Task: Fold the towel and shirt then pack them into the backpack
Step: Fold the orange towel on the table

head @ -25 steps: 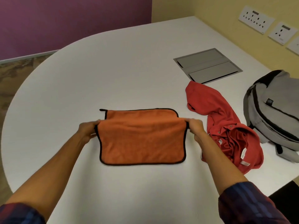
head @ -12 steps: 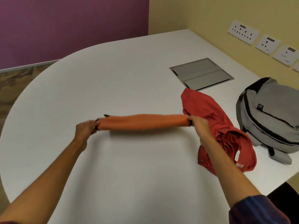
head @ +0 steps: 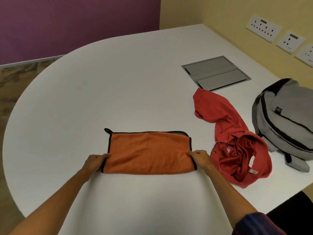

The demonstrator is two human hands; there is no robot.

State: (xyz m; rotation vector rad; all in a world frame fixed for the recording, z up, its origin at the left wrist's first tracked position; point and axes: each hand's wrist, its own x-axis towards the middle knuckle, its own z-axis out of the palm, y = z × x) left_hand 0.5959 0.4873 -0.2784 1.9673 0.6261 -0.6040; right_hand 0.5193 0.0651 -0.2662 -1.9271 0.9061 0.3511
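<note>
An orange towel [head: 149,152] with black trim lies folded flat on the white table [head: 118,85], its hanging loop at the far left corner. My left hand [head: 94,162] pinches its left edge and my right hand [head: 199,156] pinches its right edge, both near the front fold. A crumpled red shirt [head: 237,141] lies just right of the towel, collar and labels showing. Further right, a grey backpack [head: 288,119] with black zips lies on the table, and its zips look closed.
A grey metal cable hatch [head: 216,72] is set flush in the table behind the shirt. White wall sockets [head: 264,28] line the yellow wall at right. The table's curved edge runs along the left, with floor beyond.
The towel was lifted and stretched into a narrow band between both hands, then laid back down nearer to me in a flatter, narrower fold. Both hands kept their hold on its ends.
</note>
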